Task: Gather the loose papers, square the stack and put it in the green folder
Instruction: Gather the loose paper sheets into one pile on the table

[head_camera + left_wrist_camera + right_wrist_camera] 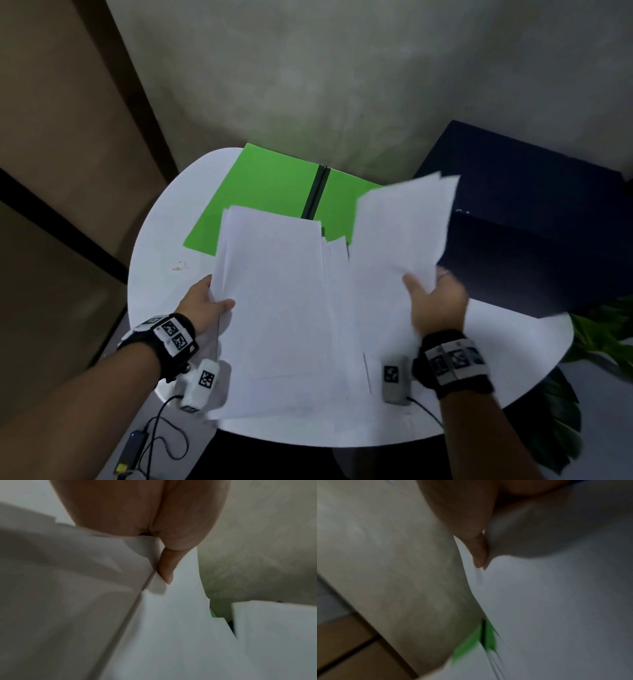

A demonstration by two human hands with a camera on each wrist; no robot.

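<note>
With our left hand pinching one sheaf of papers and our right hand gripping another above the tabletop, loose, unsquared sheets could slip out before reaching the green folder at the far edge.

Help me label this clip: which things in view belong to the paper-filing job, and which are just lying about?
Belongs to the job:
- white papers, held by the left hand
- second bunch of papers, held by the right hand
- open green folder

Just lying about:
- round white table
- dark blue box
- green plant leaves
</note>
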